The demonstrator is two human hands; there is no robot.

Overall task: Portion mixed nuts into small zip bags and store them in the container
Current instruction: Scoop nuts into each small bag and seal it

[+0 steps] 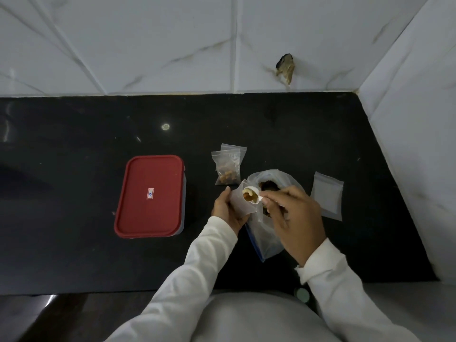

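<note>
A black countertop (74,134) fills the middle of the view, with a white, marble-veined tiled wall (148,45) at twelve o'clock that turns a corner down the three o'clock side. On the wall, at about one o'clock, there is a dark ragged mark (285,67).

Two arms in white sleeves (197,267) reach in from six o'clock and meet just right of centre. At nine o'clock from the hands, well apart from them, the container (150,196) sits flat on the counter – its red lid is on, with a small white label (149,193) in the middle.

Under and behind the hands lies a large clear bag (267,235), its mouth open toward twelve o'clock and dark nuts showing inside.

The right hand (293,218) has its fingers curled, pinching the handle of a white scoop (251,193). The left hand (225,209) is curled around a small zip bag (240,204) and grips it from the nine o'clock side.

At three o'clock from the hands, near the large clear bag, empty zip bags (327,196) lie flat on the counter. At eleven o'clock, just beyond the left fingertips, two filled zip bags (228,166) overlap – brown nuts sit in their lower halves.

The scoop is held over the mouth of the small zip bag and carries a few pale and brown nuts (246,196).
</note>
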